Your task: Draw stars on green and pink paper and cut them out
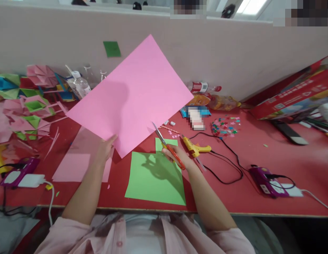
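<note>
My left hand (108,146) pinches the lower edge of a large pink paper sheet (143,91), which is raised at a slant above the table. In my right hand (177,155) is a pair of scissors (174,153) with orange handles. Their tips point up and left, close to the sheet's lower right edge; whether they touch it I cannot tell. Beneath my right hand lies a green paper sheet (153,180) with a piece cut out of its upper left. Another pink sheet (76,162) lies on the table under my left forearm.
A yellow glue gun (195,147) with a black cord lies right of the scissors. Purple power strips (267,181) sit at both sides. Folded paper lanterns (34,109) crowd the left. Bottles (80,84), a bag of star confetti (226,127) and a red box (296,91) stand toward the partition.
</note>
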Action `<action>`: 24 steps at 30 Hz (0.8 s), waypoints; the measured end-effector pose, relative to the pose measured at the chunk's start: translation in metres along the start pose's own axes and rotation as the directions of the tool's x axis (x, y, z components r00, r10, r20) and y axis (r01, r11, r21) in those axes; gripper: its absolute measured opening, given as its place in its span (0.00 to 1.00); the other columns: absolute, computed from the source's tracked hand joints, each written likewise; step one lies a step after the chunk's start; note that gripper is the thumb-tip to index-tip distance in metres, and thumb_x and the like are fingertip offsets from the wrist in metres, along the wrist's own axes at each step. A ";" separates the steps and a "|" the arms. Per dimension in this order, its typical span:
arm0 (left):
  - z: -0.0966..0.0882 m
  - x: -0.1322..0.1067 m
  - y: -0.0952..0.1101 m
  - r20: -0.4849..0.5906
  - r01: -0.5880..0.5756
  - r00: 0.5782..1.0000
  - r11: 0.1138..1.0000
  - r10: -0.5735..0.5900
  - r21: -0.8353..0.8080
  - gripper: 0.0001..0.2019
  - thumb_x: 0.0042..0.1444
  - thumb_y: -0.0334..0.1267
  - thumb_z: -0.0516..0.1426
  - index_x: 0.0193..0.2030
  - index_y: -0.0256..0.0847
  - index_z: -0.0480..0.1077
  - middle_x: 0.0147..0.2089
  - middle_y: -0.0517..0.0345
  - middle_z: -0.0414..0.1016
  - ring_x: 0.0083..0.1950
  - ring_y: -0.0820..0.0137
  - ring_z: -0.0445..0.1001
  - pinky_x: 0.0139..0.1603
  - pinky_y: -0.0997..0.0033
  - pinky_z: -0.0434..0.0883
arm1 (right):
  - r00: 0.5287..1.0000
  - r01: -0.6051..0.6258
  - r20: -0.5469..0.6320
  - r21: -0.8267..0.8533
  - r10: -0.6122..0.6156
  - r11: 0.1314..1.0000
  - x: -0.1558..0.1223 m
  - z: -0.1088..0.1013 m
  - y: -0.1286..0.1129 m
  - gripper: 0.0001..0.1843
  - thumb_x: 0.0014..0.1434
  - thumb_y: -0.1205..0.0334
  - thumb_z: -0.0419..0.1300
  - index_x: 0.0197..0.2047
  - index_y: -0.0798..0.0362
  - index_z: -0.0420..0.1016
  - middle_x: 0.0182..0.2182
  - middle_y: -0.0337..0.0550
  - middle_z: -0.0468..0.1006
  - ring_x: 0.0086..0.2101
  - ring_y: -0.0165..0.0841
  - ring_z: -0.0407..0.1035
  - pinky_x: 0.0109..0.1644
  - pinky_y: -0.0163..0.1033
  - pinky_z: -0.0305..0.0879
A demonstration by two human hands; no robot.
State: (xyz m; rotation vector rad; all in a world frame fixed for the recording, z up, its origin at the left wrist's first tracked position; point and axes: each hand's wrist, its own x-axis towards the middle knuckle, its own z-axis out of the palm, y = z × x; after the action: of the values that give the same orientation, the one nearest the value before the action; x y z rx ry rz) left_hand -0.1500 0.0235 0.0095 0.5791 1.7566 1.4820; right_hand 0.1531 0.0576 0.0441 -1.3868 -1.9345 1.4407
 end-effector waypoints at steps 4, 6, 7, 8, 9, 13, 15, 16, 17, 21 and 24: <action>0.001 -0.005 0.002 0.034 0.022 0.999 0.999 -0.023 0.042 0.26 0.43 0.43 0.67 0.10 0.43 0.53 0.13 0.70 0.46 0.16 0.79 0.49 0.17 0.74 0.52 | 1.000 0.000 0.008 0.039 -0.001 0.999 0.001 0.002 0.007 0.24 0.50 0.39 0.60 0.25 0.51 0.60 0.17 0.31 0.62 0.19 0.26 0.59 0.24 0.34 0.56; 0.001 -0.007 0.003 0.043 0.021 0.999 0.999 -0.023 0.042 0.26 0.43 0.43 0.66 0.10 0.43 0.53 0.13 0.70 0.46 0.16 0.80 0.48 0.17 0.75 0.51 | 0.999 0.006 0.034 0.049 -0.007 0.999 0.001 0.002 0.010 0.23 0.52 0.40 0.58 0.26 0.52 0.61 0.17 0.31 0.62 0.19 0.26 0.59 0.24 0.34 0.56; 0.001 -0.007 0.003 0.044 0.018 0.999 0.999 -0.019 0.035 0.26 0.43 0.43 0.66 0.11 0.43 0.52 0.13 0.70 0.46 0.16 0.80 0.48 0.17 0.75 0.50 | 0.999 0.003 0.048 0.047 -0.005 0.999 0.000 0.002 0.012 0.23 0.53 0.40 0.57 0.26 0.52 0.61 0.17 0.31 0.62 0.19 0.26 0.59 0.24 0.34 0.56; 0.002 -0.007 0.003 0.046 0.013 0.999 1.000 -0.014 0.026 0.26 0.43 0.43 0.66 0.11 0.43 0.52 0.13 0.70 0.46 0.16 0.80 0.48 0.17 0.75 0.51 | 0.998 -0.001 0.060 0.042 -0.001 0.999 0.000 0.001 0.013 0.23 0.54 0.40 0.57 0.27 0.52 0.61 0.18 0.32 0.62 0.19 0.26 0.59 0.24 0.34 0.56; 0.002 -0.006 0.003 0.047 0.008 0.999 1.000 -0.008 0.016 0.26 0.43 0.43 0.66 0.11 0.43 0.52 0.13 0.70 0.46 0.16 0.80 0.48 0.17 0.75 0.51 | 0.998 -0.003 0.065 0.034 0.001 0.999 0.000 0.001 0.014 0.23 0.54 0.40 0.56 0.27 0.52 0.61 0.18 0.32 0.63 0.19 0.26 0.59 0.24 0.34 0.56; 0.003 -0.006 0.003 0.058 -0.014 0.998 1.000 0.015 -0.017 0.24 0.40 0.43 0.67 0.11 0.42 0.54 0.14 0.71 0.48 0.17 0.80 0.50 0.18 0.75 0.53 | 0.999 0.015 0.038 0.025 -0.016 1.000 -0.002 0.003 0.013 0.23 0.54 0.40 0.56 0.25 0.52 0.58 0.17 0.31 0.62 0.19 0.25 0.58 0.24 0.33 0.54; 0.003 -0.006 0.004 0.071 -0.027 0.997 0.999 0.030 -0.032 0.22 0.39 0.43 0.67 0.12 0.42 0.56 0.14 0.70 0.50 0.18 0.79 0.53 0.19 0.75 0.56 | 0.999 0.017 0.028 0.048 -0.018 0.999 -0.003 0.004 0.010 0.24 0.54 0.39 0.56 0.25 0.51 0.57 0.16 0.31 0.61 0.18 0.25 0.58 0.24 0.33 0.54; 0.002 -0.006 0.005 0.080 -0.036 0.996 0.999 0.039 -0.040 0.21 0.38 0.42 0.67 0.13 0.41 0.58 0.15 0.70 0.53 0.18 0.79 0.55 0.20 0.75 0.58 | 1.000 0.010 0.022 0.064 -0.011 0.998 -0.003 0.005 0.008 0.24 0.53 0.39 0.56 0.24 0.51 0.57 0.16 0.31 0.61 0.17 0.25 0.57 0.23 0.33 0.54; 0.002 -0.006 0.005 0.087 -0.045 0.995 0.998 0.049 -0.048 0.19 0.38 0.42 0.67 0.14 0.41 0.60 0.15 0.69 0.55 0.19 0.78 0.57 0.22 0.75 0.60 | 1.000 0.000 0.011 0.079 -0.001 0.997 -0.003 0.006 0.006 0.25 0.53 0.38 0.56 0.24 0.51 0.57 0.15 0.31 0.61 0.17 0.25 0.56 0.22 0.33 0.53; 0.000 -0.005 0.007 0.110 -0.070 0.991 0.995 0.078 -0.069 0.14 0.36 0.42 0.68 0.18 0.39 0.68 0.18 0.64 0.65 0.26 0.71 0.69 0.30 0.72 0.68 | 0.996 -0.072 -0.051 0.065 0.076 0.995 -0.004 0.009 0.001 0.25 0.50 0.36 0.57 0.24 0.50 0.57 0.12 0.29 0.58 0.13 0.24 0.52 0.19 0.33 0.50; -0.002 -0.003 0.006 0.128 -0.084 0.987 0.992 0.096 -0.092 0.14 0.34 0.43 0.69 0.22 0.37 0.73 0.23 0.58 0.73 0.35 0.64 0.75 0.38 0.68 0.72 | 0.993 -0.078 -0.089 0.031 0.081 0.996 -0.005 0.012 -0.001 0.26 0.50 0.36 0.56 0.23 0.50 0.56 0.11 0.29 0.57 0.13 0.25 0.52 0.19 0.33 0.50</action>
State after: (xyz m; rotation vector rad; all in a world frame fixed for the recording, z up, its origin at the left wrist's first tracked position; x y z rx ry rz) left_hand -0.1504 0.0213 0.0162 0.7035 1.5747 1.5367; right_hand 0.1463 0.0469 0.0419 -1.5054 -1.8166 1.4085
